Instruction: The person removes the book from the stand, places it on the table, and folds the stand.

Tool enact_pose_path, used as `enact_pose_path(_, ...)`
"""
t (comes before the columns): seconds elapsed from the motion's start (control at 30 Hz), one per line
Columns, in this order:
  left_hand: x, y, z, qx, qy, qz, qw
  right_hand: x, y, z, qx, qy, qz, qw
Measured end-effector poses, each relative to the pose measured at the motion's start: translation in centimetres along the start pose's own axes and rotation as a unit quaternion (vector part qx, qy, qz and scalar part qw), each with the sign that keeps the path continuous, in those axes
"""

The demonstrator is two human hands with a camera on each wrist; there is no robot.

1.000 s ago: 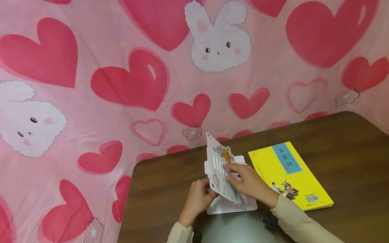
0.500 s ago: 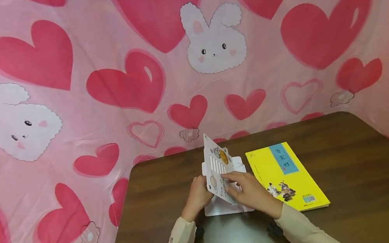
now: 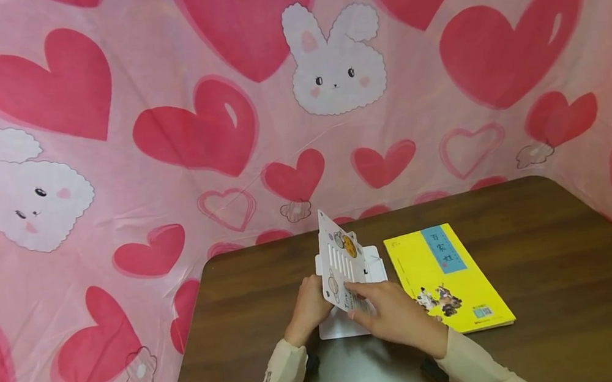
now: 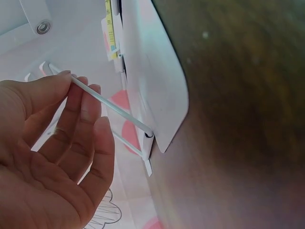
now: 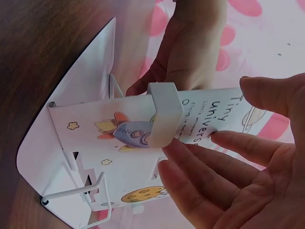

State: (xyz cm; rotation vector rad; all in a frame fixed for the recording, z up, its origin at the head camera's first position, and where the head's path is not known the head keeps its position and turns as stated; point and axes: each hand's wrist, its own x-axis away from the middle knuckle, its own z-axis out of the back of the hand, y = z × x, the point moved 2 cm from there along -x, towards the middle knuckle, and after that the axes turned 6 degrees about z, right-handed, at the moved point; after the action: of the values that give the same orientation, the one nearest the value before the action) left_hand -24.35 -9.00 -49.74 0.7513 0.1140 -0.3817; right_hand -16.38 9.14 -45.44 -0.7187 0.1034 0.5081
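Observation:
A white folding book stand (image 3: 340, 261), printed with cartoon planets and the words "Tiny universe", stands on its white base plate (image 3: 341, 328) with its panel raised and tilted. Behind the panel, my left hand (image 4: 62, 143) pinches the stand's thin white wire leg (image 4: 112, 107) between thumb and fingers; the leg's lower end meets the base. My right hand (image 3: 398, 314) is at the printed face, its fingers mostly straight and touching the panel near the lettering. Beside those fingertips, a white block-like clip (image 5: 167, 114) crosses the panel. A bent wire holder (image 5: 76, 192) rises near the base.
A yellow book (image 3: 432, 289) with a blue title label lies flat on the dark wooden table (image 3: 556, 265), right of the stand. Pink cloth (image 3: 172, 62) with hearts and rabbits hangs behind and left of the table.
My left hand has moved farther behind the panel, hiding its fingers in the head view. My right hand's fingers have shifted slightly lower on the panel. The head view has turned a little right.

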Motion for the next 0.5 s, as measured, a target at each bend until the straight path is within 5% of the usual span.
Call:
enact_pose_path(0.2,0.0,-0.1,0.0,0.001,0.000,-0.008,1.0000,0.0,-0.4,-0.2,0.026,0.012,-0.009,0.9995)
enact_pose_path(0.5,0.0,-0.1,0.0,-0.004,-0.002,-0.005,1.0000,0.3,-0.9,-1.2,0.107,0.093,0.014,0.9897)
